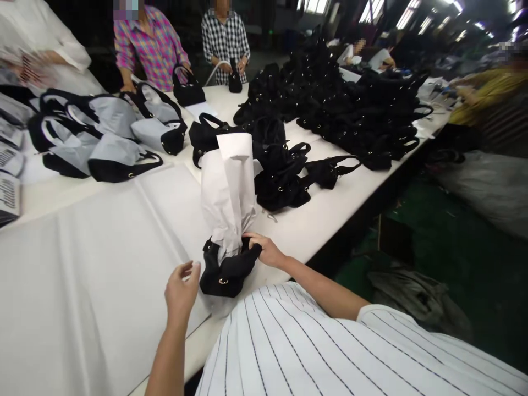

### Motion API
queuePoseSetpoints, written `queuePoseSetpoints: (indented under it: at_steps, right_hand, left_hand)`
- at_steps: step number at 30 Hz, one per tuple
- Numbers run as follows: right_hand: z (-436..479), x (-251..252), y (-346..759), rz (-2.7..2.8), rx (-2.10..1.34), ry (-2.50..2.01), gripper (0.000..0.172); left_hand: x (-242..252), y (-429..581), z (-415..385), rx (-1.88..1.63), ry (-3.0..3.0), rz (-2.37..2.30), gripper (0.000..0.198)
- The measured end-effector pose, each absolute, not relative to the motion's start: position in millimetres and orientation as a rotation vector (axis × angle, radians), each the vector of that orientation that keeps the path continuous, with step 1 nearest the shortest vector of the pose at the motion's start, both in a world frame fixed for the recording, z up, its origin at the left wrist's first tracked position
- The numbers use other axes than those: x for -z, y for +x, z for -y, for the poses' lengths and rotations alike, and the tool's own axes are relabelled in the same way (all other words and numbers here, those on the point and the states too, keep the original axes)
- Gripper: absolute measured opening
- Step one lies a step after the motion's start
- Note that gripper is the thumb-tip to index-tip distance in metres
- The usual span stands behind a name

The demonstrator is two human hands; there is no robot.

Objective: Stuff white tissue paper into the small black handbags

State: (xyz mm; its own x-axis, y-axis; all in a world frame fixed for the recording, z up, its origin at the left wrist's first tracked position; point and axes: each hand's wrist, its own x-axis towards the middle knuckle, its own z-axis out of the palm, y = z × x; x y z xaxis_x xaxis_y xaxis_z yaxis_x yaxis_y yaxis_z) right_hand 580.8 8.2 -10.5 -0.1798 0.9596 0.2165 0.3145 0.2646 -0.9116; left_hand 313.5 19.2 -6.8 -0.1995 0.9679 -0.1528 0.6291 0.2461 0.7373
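A small black handbag point(229, 278) with a gold ring stands at the table's near edge, close to my body. White paper point(229, 192) is bunched into its mouth and sticks up high out of it. My right hand point(266, 251) grips the bag's rim on the right side, thumb and fingers closed over the black fabric. Just left of the bag, my left hand point(181, 283) is raised off it with curled, loosely parted fingers, and nothing shows in it. Large white paper sheets point(119, 258) lie flat on the table to the left.
Black bags point(280, 181) lie loose beyond mine, with a big heap of black bags point(330, 93) further back. Grey-wrapped bags point(111, 151) stand at the far left. Several people work around the table point(330, 212), one in a checked shirt point(225, 41). Sacks lie on the green floor.
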Motion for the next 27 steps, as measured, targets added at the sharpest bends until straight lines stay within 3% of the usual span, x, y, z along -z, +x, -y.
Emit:
queuePoseSetpoints:
  at_steps: [3, 7, 11, 16, 19, 22, 27]
  right_hand:
    - [-28.3, 9.7, 579.9, 1.702, -1.072, -1.028, 0.012]
    - [-64.1, -8.5, 578.8, 1.737, -1.045, -0.88, 0.015]
    - [-98.3, -31.9, 587.6, 1.749, -1.015, -0.857, 0.022]
    - [-126.0, -52.7, 615.1, 1.917, -1.436, -1.192, 0.022]
    - [-131.8, -70.1, 610.4, 1.715, -1.119, -1.401, 0.028]
    - [-125.0, -90.5, 575.1, 1.73, -0.939, -1.328, 0.053]
    - [-115.6, -101.7, 497.5, 1.976, -1.012, -1.326, 0.107]
  left_hand:
    - [9.5, 335.6, -59.9, -0.549, 1.761, -1.881, 0.073]
    - [10.2, 359.8, -77.1, -0.324, 1.878, -1.956, 0.047]
    - [15.3, 374.8, -39.0, -0.579, 1.424, -1.94, 0.03]
    - [32.2, 402.3, 30.8, -0.71, 1.027, -1.559, 0.033]
    - [44.1, 395.4, 39.4, -0.704, 0.918, -1.357, 0.04]
    - [56.0, 362.9, 27.7, -0.74, 0.913, -1.395, 0.049]
    - [57.5, 305.1, -2.8, -1.104, 0.518, -1.316, 0.046]
